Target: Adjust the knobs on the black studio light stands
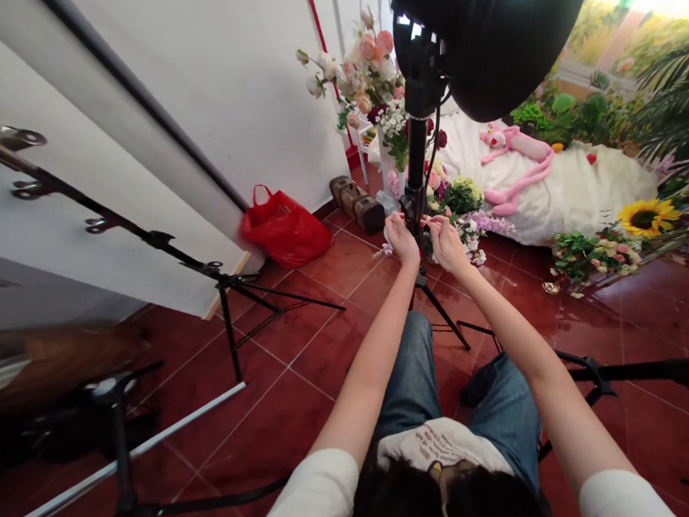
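A black light stand (417, 148) rises upright in front of me, carrying a large black lamp head (507, 55) at its top. My left hand (403, 239) is closed against the left side of the stand, at a dark joint partway down the pole. On the other side of the same joint, my right hand (445, 243) is closed in a pinch. What sits between its fingertips is too small to make out, possibly a part of the stand. A black cable (436, 134) hangs beside the pole.
A red bag (287, 229) lies by the wall, left of brown block-like objects (356, 203). Artificial flowers (367, 67) and a pink plush toy (526, 146) on white cloth stand behind. Black tripod legs (233, 325) spread at left; another black stand (642, 371) crosses at right.
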The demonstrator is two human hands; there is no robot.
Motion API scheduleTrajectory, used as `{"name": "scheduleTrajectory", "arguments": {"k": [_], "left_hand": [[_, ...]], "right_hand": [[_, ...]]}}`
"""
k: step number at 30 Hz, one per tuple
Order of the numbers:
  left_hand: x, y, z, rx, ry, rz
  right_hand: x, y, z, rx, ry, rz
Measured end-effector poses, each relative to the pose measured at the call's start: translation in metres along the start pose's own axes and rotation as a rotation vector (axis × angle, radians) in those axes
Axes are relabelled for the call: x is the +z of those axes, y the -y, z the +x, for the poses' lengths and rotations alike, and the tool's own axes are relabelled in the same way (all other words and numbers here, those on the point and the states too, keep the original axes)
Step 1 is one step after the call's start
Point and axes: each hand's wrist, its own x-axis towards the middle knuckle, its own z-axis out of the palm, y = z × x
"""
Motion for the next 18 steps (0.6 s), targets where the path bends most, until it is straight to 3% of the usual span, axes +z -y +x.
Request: {"name": "scheduleTrajectory", "arguments": {"k": [4, 9, 16, 18], "left_hand": [[0.000, 0.000, 0.000, -0.032, 0.048, -0.030], [-0.003, -0.005, 0.000, -0.011, 0.042, 0.010], [-0.006, -0.009, 0.000, -0.010, 0.020, 0.060], [-0.007, -0.009, 0.001, -0.034, 0.017, 0.063]], "right_hand": [[-0.006, 0.008, 0.012, 0.199, 0.025, 0.095], [-0.001, 0.009, 0.036, 0.545, -0.063, 0.152], [0.013, 0.000, 0.054, 0.754, -0.058, 0.218], [0.015, -0.001, 0.061, 0.788, 0.014, 0.213]]}}
